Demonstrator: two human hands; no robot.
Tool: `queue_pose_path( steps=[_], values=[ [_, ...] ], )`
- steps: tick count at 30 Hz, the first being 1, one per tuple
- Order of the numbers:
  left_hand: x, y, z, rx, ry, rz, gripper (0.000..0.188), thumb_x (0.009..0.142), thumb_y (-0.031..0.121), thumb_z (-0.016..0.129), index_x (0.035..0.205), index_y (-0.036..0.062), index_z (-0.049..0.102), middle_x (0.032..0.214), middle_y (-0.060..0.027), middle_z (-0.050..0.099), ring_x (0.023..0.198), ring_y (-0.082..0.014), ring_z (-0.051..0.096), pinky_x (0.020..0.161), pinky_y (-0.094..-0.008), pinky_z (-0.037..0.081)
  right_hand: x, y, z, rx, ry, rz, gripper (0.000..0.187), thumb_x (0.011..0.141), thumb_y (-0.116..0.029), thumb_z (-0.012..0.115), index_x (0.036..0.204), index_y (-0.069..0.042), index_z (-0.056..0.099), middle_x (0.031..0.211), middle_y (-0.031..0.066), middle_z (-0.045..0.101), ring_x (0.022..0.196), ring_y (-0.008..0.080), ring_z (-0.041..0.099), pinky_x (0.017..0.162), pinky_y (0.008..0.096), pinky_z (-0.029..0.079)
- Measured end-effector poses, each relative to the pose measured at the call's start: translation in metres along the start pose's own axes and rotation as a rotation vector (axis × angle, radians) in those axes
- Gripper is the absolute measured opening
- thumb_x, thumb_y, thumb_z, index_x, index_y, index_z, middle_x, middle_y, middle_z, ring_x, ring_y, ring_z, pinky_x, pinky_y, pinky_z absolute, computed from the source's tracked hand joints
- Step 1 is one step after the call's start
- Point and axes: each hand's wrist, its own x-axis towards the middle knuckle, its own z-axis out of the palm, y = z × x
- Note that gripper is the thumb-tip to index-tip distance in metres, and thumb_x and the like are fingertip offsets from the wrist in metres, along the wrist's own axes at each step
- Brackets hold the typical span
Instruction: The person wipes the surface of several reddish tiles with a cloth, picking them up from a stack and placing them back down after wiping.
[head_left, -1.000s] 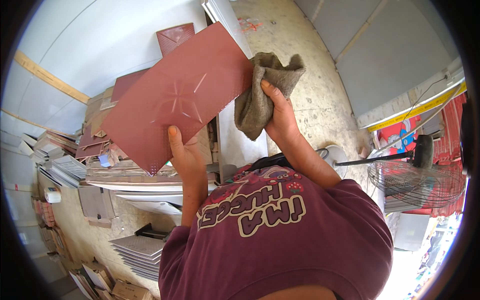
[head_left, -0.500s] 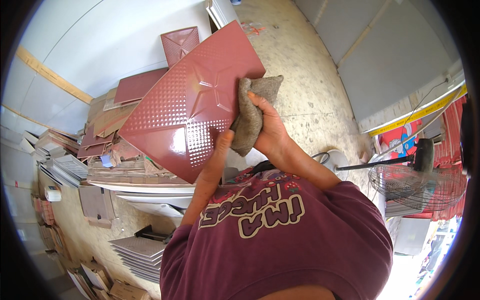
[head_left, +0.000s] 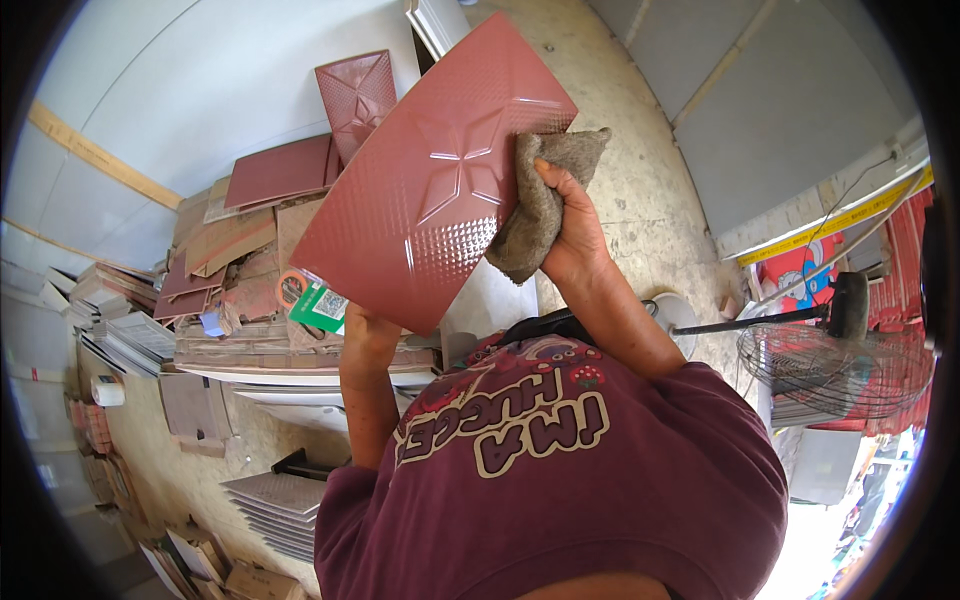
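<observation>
A large maroon tile (head_left: 420,180), glossy and embossed with a four-pointed star and small raised dots, is held tilted in front of me. My left hand (head_left: 370,338) grips its lower left edge, the fingertips out of sight behind it. In my right hand (head_left: 578,235) a folded grey-brown cloth (head_left: 530,205) is pinched under the thumb and pressed to the tile's right edge. Just beyond my left hand, partly covered by the tile, a green card with a square code (head_left: 322,308) shows.
Behind, a smaller maroon tile (head_left: 357,100) leans on the wall beside a flat maroon tile (head_left: 278,175). Cardboard pieces (head_left: 235,240) lie stacked at left, with an orange ring (head_left: 291,290). A wire-caged fan (head_left: 835,365) stands right; grey tiles (head_left: 275,505) are stacked lower left.
The tile has shifted up and right, with the cloth and my right hand. My left hand has moved from beside the cloth to the tile's lower left edge. The green card has come into view.
</observation>
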Motion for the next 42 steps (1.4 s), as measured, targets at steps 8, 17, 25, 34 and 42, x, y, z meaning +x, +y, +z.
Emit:
queue_pose_path(
  steps=[8, 17, 25, 34, 42],
  values=[
    [-0.001, 0.001, 0.039, 0.077, 0.276, 0.022, 0.077, 0.087, 0.01, 0.074, 0.154, 0.0077, 0.036, 0.144, -0.0148, 0.051, 0.133, -0.0321, 0.053, 0.109, -0.0505, 0.046, 0.0, 0.008, 0.0, -0.16, 0.02, -0.084, 0.042, 0.09, -0.015, 0.074, 0.128, -0.004, 0.059, 0.115, 0.0088, 0.067, 0.105, 0.023, 0.066, 0.094, 0.0412, 0.056],
    [0.0, -0.01, 0.036, -0.125, 0.341, 0.078, 0.071, 0.091, 0.007, 0.07, 0.152, 0.0022, 0.036, 0.145, -0.0148, 0.051, 0.132, -0.0333, 0.053, 0.11, -0.0492, 0.047, 0.004, -0.008, 0.001, -0.435, 0.075, -0.291, 0.046, 0.091, -0.014, 0.074, 0.13, 0.003, 0.057, 0.115, 0.0118, 0.069, 0.101, 0.0225, 0.069, 0.09, 0.0366, 0.057],
    [-0.002, -0.024, 0.028, -0.086, 0.375, 0.08, 0.065, 0.09, 0.002, 0.071, 0.148, 0.0024, 0.042, 0.14, -0.012, 0.055, 0.127, -0.0281, 0.056, 0.11, -0.0435, 0.045, -0.023, -0.035, 0.027, -1.027, -0.147, -0.951, 0.038, 0.094, -0.018, 0.074, 0.127, 0.0, 0.066, 0.116, 0.0113, 0.072, 0.107, 0.019, 0.068, 0.091, 0.0317, 0.055],
    [-0.001, -0.042, 0.02, 0.017, 0.325, 0.078, 0.069, 0.088, 0.002, 0.069, 0.15, 0.0052, 0.04, 0.14, -0.0129, 0.055, 0.129, -0.0299, 0.056, 0.11, -0.0471, 0.047, -0.018, 0.027, 0.041, -1.581, -0.829, -1.077, 0.061, 0.065, -0.004, 0.079, 0.124, -0.015, 0.067, 0.119, 0.005, 0.067, 0.116, 0.0285, 0.062, 0.106, 0.0477, 0.043],
    [-0.013, -0.018, 0.045, 0.019, 0.322, -0.022, 0.073, 0.085, 0.002, 0.072, 0.151, 0.0062, 0.041, 0.142, -0.0139, 0.055, 0.129, -0.0317, 0.056, 0.109, -0.0469, 0.048, 0.045, -0.03, 0.038, -1.493, -0.393, -1.34, 0.049, 0.072, -0.006, 0.081, 0.119, -0.014, 0.068, 0.115, 0.0064, 0.073, 0.108, 0.0325, 0.065, 0.095, 0.042, 0.05]
  ],
)
